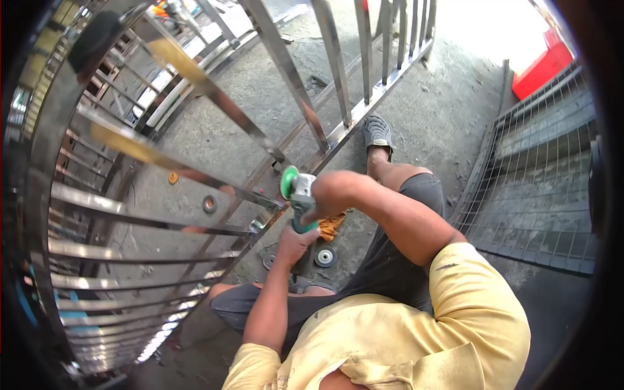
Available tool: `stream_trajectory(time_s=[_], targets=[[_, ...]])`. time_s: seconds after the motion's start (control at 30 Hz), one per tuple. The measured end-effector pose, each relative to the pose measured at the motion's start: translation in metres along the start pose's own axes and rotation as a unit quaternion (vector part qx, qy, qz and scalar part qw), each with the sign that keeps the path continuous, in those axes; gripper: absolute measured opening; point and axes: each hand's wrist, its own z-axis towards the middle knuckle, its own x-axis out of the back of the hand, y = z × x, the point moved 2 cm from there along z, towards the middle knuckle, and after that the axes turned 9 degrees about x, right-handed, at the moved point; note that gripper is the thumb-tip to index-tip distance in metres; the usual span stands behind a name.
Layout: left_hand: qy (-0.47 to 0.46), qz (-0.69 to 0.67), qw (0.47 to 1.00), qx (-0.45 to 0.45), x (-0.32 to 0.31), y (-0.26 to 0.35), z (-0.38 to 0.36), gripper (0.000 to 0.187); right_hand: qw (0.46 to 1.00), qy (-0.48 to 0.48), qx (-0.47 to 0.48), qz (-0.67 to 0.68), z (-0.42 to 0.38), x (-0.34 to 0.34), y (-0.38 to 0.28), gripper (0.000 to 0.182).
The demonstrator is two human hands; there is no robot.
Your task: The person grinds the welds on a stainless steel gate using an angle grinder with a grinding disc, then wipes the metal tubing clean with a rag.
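An angle grinder (303,201) with a green disc (289,182) is held in front of me, its disc close to the lower rail (333,138) of a shiny metal railing (247,127). My left hand (297,244) wraps round the green rear body of the tool. Near its silver head, my right hand (330,196) is closed on it, slightly blurred. An orange cloth (331,226) lies on the ground just beyond the grinder's body. Close by my left hand, a round grinding disc (325,256) rests on the floor.
On the concrete floor (455,97) past the bars lie a dark ring-shaped disc (208,203) and a small orange ring (173,177). A wire-mesh panel (530,175) stands at the right, with a red object (543,70) behind it. My sandalled foot (377,134) is beside the rail.
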Motion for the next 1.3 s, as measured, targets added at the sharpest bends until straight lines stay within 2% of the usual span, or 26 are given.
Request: stream_trajectory(time_s=[0.03, 0.07, 0.13, 0.2, 0.33, 0.4, 0.43, 0.5, 0.53, 0.63, 0.67, 0.7, 0.77, 0.83, 0.87, 0.93, 1.0, 1.03, 1.07, 1.17, 1.3], targets=[[0.014, -0.037, 0.999, 0.003, 0.0, 0.005, -0.004, 0.054, 0.999, 0.03, -0.034, 0.004, 0.004, -0.007, 0.016, 0.064], [0.016, -0.049, 0.999, -0.014, -0.002, 0.017, -0.008, 0.053, 0.998, 0.036, -0.033, 0.034, 0.013, -0.019, 0.032, 0.08], [0.025, -0.067, 0.997, -0.042, -0.003, 0.031, -0.021, 0.051, 0.992, 0.076, -0.052, 0.083, 0.022, -0.048, 0.04, 0.096], [0.066, -0.094, 0.992, -0.054, -0.017, 0.016, -0.023, 0.049, 0.979, 0.097, -0.07, 0.164, 0.028, -0.062, 0.039, 0.119], [0.139, -0.093, 0.984, -0.069, -0.035, -0.002, -0.032, 0.052, 0.939, 0.188, -0.048, 0.284, 0.02, -0.08, 0.027, 0.11], [0.158, -0.06, 0.983, -0.073, -0.034, 0.001, -0.041, 0.051, 0.919, 0.231, -0.023, 0.319, 0.013, -0.088, 0.022, 0.115], [0.139, -0.091, 0.983, -0.081, -0.036, 0.015, -0.052, 0.05, 0.908, 0.252, -0.011, 0.335, 0.008, -0.09, 0.016, 0.118], [0.097, -0.156, 0.978, -0.099, -0.037, 0.048, -0.07, 0.047, 0.864, 0.295, 0.022, 0.408, 0.006, -0.089, 0.006, 0.11], [0.079, -0.151, 0.974, -0.147, -0.038, 0.063, -0.08, 0.039, 0.834, 0.31, 0.043, 0.454, 0.009, -0.088, 0.004, 0.107], [0.193, -0.066, 0.972, -0.113, -0.052, 0.061, -0.089, 0.052, 0.771, 0.293, 0.073, 0.56, 0.002, -0.083, -0.003, 0.097], [0.187, -0.022, 0.979, -0.074, -0.053, 0.057, -0.09, 0.072, 0.759, 0.276, 0.088, 0.583, 0.003, -0.084, -0.001, 0.097], [0.169, -0.002, 0.984, -0.056, -0.058, 0.062, -0.096, 0.076, 0.744, 0.261, 0.102, 0.606, 0.005, -0.083, 0.002, 0.097], [0.129, 0.045, 0.99, -0.025, -0.067, 0.077, -0.116, 0.084, 0.781, 0.263, 0.082, 0.56, 0.003, -0.085, 0.013, 0.098], [0.078, 0.123, 0.988, -0.045, -0.074, 0.064, -0.113, 0.096, 0.807, 0.292, 0.079, 0.507, -0.007, -0.089, 0.014, 0.097], [0.049, 0.157, 0.986, -0.014, -0.08, 0.057, -0.116, 0.098, 0.828, 0.311, 0.057, 0.463, -0.009, -0.091, 0.018, 0.097], [-0.037, 0.257, 0.963, 0.067, -0.079, 0.073, -0.132, 0.101, 0.813, 0.317, 0.01, 0.488, -0.004, -0.1, 0.034, 0.097], [-0.158, 0.364, 0.918, 0.02, -0.066, 0.076, -0.129, 0.094, 0.794, 0.356, -0.065, 0.489, -0.002, -0.099, 0.042, 0.094], [-0.213, 0.415, 0.884, -0.005, -0.056, 0.074, -0.127, 0.091, 0.797, 0.365, -0.066, 0.476, 0.002, -0.098, 0.049, 0.095], [-0.239, 0.43, 0.867, -0.076, -0.04, 0.073, -0.124, 0.078, 0.8, 0.372, -0.072, 0.466, 0.005, -0.103, 0.061, 0.095], [-0.17, 0.385, 0.906, -0.033, 0.011, 0.086, -0.106, 0.07, 0.807, 0.401, -0.147, 0.407, 0.013, -0.114, 0.087, 0.1], [-0.055, 0.431, 0.9, -0.03, 0.047, 0.088, -0.079, 0.065, 0.836, 0.39, -0.246, 0.298, 0.032, -0.112, 0.11, 0.106]])
